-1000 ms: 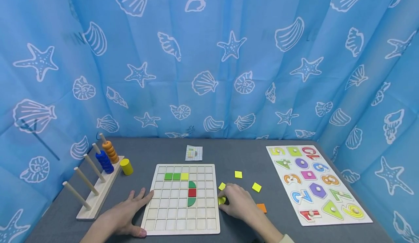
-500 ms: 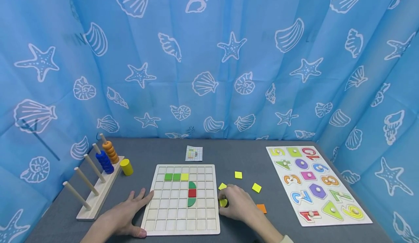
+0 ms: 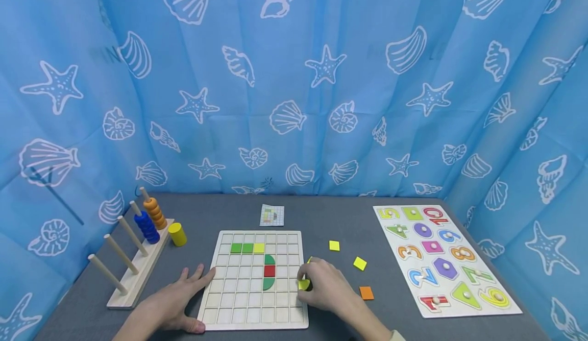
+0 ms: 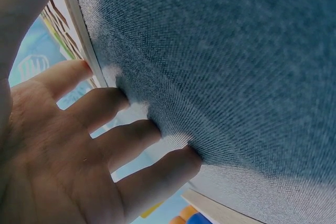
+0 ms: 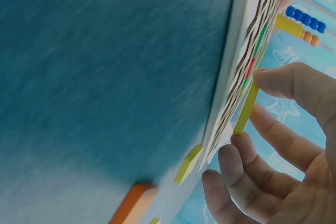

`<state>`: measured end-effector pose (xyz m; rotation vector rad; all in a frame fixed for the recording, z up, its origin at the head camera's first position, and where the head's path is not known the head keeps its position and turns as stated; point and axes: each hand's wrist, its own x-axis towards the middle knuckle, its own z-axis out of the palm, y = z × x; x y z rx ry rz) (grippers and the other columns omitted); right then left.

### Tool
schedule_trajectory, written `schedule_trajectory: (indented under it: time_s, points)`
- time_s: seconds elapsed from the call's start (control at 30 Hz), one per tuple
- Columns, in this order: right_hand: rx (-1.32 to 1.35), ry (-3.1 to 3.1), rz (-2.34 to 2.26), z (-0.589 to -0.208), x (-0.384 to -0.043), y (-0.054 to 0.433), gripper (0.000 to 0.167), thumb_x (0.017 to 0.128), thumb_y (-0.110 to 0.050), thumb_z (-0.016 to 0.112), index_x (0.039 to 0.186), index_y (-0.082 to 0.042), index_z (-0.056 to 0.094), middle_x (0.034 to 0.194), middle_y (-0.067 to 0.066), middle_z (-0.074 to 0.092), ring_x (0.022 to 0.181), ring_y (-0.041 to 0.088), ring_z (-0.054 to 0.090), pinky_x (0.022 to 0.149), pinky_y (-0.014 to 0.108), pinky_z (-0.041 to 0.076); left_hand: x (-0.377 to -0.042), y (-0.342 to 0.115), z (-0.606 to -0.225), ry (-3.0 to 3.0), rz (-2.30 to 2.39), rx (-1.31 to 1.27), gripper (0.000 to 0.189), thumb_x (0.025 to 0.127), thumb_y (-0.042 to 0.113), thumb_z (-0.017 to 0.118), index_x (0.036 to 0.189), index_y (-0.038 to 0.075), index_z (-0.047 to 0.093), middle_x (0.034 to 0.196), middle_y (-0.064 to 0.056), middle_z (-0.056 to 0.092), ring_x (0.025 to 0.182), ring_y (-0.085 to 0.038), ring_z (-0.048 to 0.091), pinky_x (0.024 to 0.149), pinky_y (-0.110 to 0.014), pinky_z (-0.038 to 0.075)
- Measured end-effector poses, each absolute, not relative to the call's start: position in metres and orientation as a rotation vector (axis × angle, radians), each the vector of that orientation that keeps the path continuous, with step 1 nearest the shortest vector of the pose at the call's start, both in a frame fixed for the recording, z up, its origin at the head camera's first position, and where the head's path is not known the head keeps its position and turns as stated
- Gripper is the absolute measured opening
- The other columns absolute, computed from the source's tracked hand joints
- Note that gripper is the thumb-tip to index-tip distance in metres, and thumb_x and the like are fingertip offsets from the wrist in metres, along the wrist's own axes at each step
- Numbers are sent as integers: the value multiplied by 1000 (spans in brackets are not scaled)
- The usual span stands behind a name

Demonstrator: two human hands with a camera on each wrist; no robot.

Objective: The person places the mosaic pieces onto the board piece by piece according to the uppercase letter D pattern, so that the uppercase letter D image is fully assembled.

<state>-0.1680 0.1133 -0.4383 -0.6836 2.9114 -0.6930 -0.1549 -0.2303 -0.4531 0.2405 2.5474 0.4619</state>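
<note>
A yellow tile [image 5: 245, 109] is pinched between the thumb and fingers of my right hand [image 3: 328, 286], over the right edge of the white grid board [image 3: 257, 315]. On the board lie two green square tiles [image 3: 236, 248], a yellow square tile [image 3: 259, 248], and a red square tile [image 3: 269, 270] between two green curved tiles [image 3: 269, 283]. My left hand [image 3: 172, 302] rests at the board's left side with fingers spread; its thumb touches the lower left corner. In the left wrist view those fingers [image 4: 157, 177] reach down to the grey cloth.
Right of the board lie yellow tiles [image 3: 360, 263] and an orange tile [image 3: 366, 293]. A small printed pattern card [image 3: 272, 215] lies behind the board. Left stands a wooden peg rack [image 3: 138, 274] with blue and orange rings, beside a yellow cylinder [image 3: 177, 234]. A number puzzle [image 3: 445, 259] lies far right.
My right hand has moved a little left with the yellow tile, from beside the board to over its right edge. The left hand has stayed in place.
</note>
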Motion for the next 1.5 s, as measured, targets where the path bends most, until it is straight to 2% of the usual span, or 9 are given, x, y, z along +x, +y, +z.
schedule_trajectory:
  time_s: [0.2,0.57,0.87,1.17,1.5]
  points:
    - [-732,2909,-703,-434,-166,98,16,72,-15,82,87,-11,77,83,-1,66,71,5,51,56,21,42,-156,-230,-452,2542,462,246,116,64,47,92,160,16,35,165,-32,26,146,-68,16,104,-84,27]
    - [-856,2849,-701,-430,-162,63,14,74,-16,81,87,-13,79,78,-6,64,65,0,44,52,17,40,-155,-231,-450,2538,479,251,117,64,47,92,160,16,34,165,-31,25,146,-68,16,104,-84,28]
    - [-876,2833,-678,-438,-158,38,13,72,-17,82,85,-15,79,80,-9,66,68,0,44,52,18,38,-156,-230,-452,2536,468,239,116,63,47,92,160,17,35,165,-32,26,146,-68,15,105,-84,27]
    - [-925,2858,-565,-446,-158,24,13,73,-21,84,86,-18,80,74,-10,61,63,0,41,47,19,35,-156,-231,-453,2542,469,248,117,63,49,92,160,15,35,164,-33,26,146,-68,16,105,-84,27]
    - [-926,2868,-551,-447,-158,23,15,77,-24,89,89,-21,82,78,-8,66,68,-1,50,52,19,40,-156,-231,-453,2544,477,242,117,62,48,92,159,15,36,164,-32,26,146,-68,15,105,-84,27]
